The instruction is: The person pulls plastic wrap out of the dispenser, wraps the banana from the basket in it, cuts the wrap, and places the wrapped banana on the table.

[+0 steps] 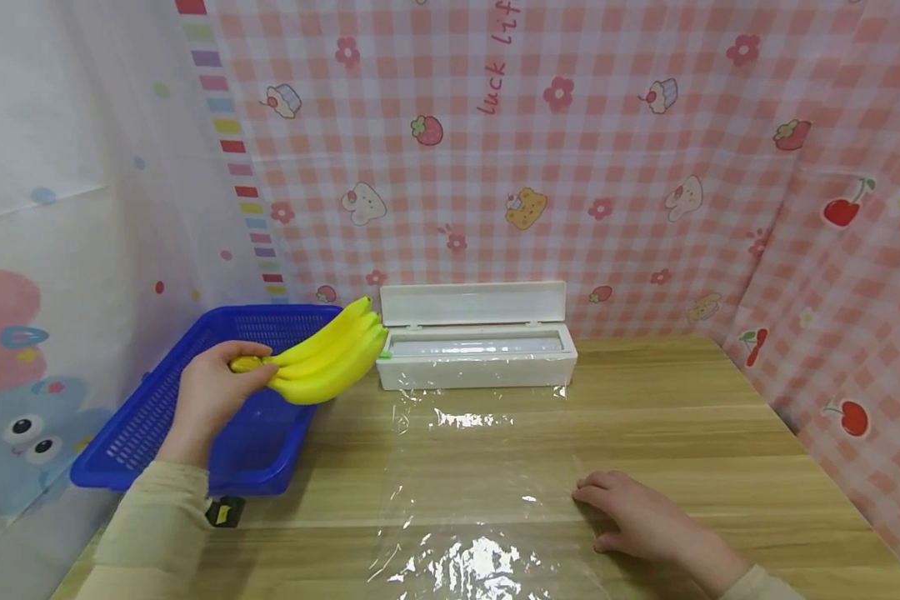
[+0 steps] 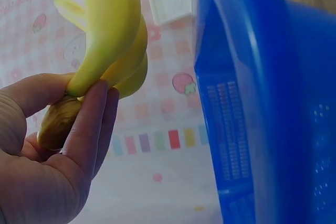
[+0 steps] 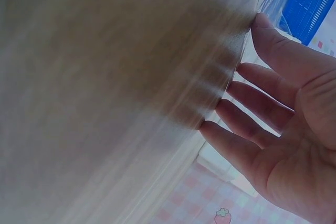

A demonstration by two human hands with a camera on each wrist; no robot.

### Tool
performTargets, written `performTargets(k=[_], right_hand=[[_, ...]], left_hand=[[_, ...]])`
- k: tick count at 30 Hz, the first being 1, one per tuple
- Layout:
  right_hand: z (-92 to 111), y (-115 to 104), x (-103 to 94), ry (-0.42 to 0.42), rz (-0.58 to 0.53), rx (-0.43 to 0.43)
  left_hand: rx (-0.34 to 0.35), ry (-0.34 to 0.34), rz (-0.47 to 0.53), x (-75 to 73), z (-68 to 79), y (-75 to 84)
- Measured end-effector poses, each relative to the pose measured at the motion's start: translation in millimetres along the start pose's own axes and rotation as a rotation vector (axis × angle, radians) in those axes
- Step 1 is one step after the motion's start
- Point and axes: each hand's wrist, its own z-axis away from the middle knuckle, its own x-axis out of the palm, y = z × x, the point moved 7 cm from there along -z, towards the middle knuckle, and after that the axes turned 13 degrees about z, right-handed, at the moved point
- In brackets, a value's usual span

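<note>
A bunch of yellow bananas (image 1: 333,357) is in my left hand (image 1: 212,392), which pinches it by the brown stem. The hand is above the blue basket (image 1: 270,481), with the fruit tips pointing right toward a white cling film box (image 1: 480,372). From that box, whose lid stands up, a sheet of clear cling film (image 1: 480,475) stretches over the table toward me. My right hand (image 1: 637,518) rests its fingertips on the table by the film's right edge. In the right wrist view, the fingers (image 3: 231,140) are spread and slightly bent, holding nothing.
A small black and yellow object (image 1: 225,512) lies by the basket's near edge, partly behind my left sleeve. Behind the wooden table (image 1: 667,417) hangs a pink checked curtain (image 1: 495,167). A white patterned sheet (image 1: 60,233) closes off the left side.
</note>
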Motion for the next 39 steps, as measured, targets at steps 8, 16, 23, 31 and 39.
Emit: performTargets(k=[8,16,23,31,39], right_hand=[[-0.2,-0.7,0.0,0.011,0.009,-0.006],[-0.6,-0.2,0.8,0.003,-0.001,-0.002],[-0.4,0.1,0.0,0.002,-0.006,0.001],[-0.8,-1.4,-1.8,-0.003,-0.005,-0.002],[-0.8,-0.8,-1.5,-0.008,-0.010,0.011]], left_hand=[[0.025,-0.029,0.048,20.0,3.4,11.4],[0.024,-0.070,0.113,44.3,7.7,20.0],[0.056,-0.083,0.139,67.4,8.9,23.6],[0.077,-0.102,0.169,94.7,11.5,22.3],[0.034,-0.129,0.226,124.7,12.2,14.6]])
